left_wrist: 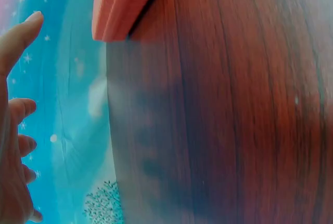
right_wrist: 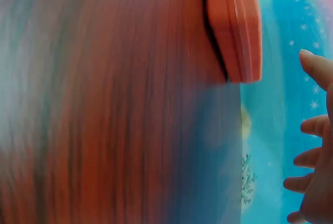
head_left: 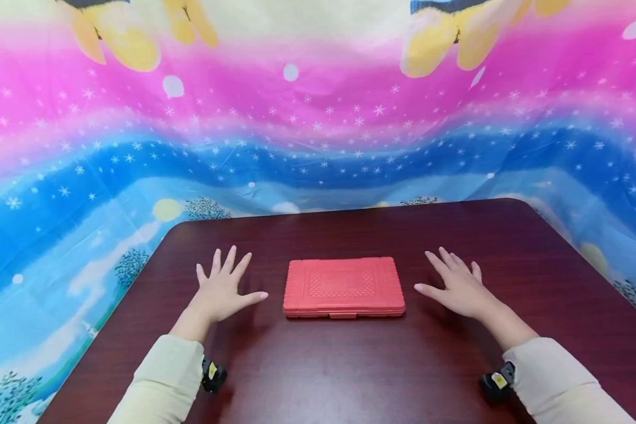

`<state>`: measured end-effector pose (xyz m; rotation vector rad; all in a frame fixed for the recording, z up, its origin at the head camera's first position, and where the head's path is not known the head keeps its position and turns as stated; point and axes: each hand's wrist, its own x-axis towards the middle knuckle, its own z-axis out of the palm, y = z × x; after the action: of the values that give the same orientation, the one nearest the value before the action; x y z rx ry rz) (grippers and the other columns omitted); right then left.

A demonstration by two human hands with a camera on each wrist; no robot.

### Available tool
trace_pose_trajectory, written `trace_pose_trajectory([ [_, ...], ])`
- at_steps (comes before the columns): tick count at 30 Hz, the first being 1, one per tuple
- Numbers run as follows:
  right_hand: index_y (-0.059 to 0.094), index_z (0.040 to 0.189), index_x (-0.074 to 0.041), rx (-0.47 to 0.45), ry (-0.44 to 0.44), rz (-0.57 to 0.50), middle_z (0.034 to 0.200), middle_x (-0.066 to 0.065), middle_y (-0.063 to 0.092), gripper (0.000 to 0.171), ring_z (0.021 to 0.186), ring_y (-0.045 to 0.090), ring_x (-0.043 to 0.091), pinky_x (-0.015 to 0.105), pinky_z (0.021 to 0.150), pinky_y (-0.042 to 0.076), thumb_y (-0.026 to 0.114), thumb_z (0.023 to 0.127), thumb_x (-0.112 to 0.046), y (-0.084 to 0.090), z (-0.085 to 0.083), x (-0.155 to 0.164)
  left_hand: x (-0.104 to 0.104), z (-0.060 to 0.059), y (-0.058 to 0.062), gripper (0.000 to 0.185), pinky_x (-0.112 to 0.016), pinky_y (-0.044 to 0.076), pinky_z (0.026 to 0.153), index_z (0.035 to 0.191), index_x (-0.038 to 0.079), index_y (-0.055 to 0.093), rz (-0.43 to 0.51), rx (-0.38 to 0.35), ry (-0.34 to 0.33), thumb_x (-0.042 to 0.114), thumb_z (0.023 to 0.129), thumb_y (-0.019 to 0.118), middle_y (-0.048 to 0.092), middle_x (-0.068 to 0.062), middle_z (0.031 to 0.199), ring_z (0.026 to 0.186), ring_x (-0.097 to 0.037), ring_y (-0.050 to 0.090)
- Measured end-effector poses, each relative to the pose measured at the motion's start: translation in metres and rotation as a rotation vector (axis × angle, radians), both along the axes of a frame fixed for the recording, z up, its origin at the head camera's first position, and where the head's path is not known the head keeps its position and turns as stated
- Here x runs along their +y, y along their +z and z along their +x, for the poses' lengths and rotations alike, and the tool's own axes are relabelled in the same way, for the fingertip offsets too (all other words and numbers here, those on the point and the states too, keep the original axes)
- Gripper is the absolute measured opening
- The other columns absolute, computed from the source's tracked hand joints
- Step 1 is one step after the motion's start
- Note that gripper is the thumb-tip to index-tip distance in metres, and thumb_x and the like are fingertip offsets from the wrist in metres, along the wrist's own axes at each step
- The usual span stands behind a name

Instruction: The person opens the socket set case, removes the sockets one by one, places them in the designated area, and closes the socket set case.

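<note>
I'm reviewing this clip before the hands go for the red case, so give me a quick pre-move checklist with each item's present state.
1. Red case lies flat and closed on the table: ok.
2. Left hand open, holding nothing, apart from the case: ok.
3. Right hand open, holding nothing, apart from the case: ok.
4. Case sits between both hands: ok.
5. Latch tab at the near edge fastened: cannot tell.
6. Case contents: cannot tell.
</note>
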<state>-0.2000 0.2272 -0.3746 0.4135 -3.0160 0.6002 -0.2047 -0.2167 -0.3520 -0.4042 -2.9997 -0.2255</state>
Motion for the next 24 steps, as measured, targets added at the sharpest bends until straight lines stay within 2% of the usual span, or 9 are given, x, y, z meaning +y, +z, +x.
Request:
trace_pose_trajectory([
  [9,0.020,0.137,-0.005,-0.019,0.048,-0.151,0.138,0.024,0.014,0.078,0.122,0.016,0.042,0.061,0.091,0.010,0.048,0.081,-0.052,0.000,0.008,-0.018,0.015,0.002,0.003,0.091,-0.065,-0.004,0.088,0.138,0.017,0.022,0.008,-0.002,-0.042,0.071,0.068,0.044,0.008,-0.015,0.142,0.126,-0.041,-0.001],
  [13,0.019,0.138,-0.008,-0.064,0.063,-0.240,0.139,0.022,0.014,0.074,0.123,0.017,0.041,0.061,0.089,0.018,0.048,0.083,-0.048,-0.001,0.015,-0.025,0.020,0.002,0.001,0.090,-0.064,-0.004,0.089,0.138,0.017,0.022,0.027,-0.008,-0.062,0.069,0.069,0.046,0.009,-0.015,0.142,0.126,-0.040,-0.002],
  [17,0.020,0.138,-0.009,-0.071,0.069,-0.294,0.138,0.021,0.017,0.072,0.123,0.019,0.039,0.060,0.090,0.020,0.048,0.083,-0.047,-0.002,0.021,-0.030,0.024,0.001,-0.003,0.090,-0.063,-0.004,0.089,0.138,0.017,0.022,0.035,-0.017,-0.087,0.070,0.069,0.045,0.009,-0.014,0.142,0.127,-0.038,-0.003],
  [24,0.026,0.135,-0.007,-0.052,0.056,-0.395,0.131,0.021,0.032,0.064,0.115,0.035,0.036,0.055,0.087,0.030,0.048,0.086,-0.040,-0.002,0.029,-0.034,0.033,0.001,-0.007,0.088,-0.063,-0.003,0.090,0.138,0.018,0.022,0.042,-0.020,-0.138,0.068,0.070,0.046,0.008,-0.012,0.143,0.127,-0.037,-0.003],
])
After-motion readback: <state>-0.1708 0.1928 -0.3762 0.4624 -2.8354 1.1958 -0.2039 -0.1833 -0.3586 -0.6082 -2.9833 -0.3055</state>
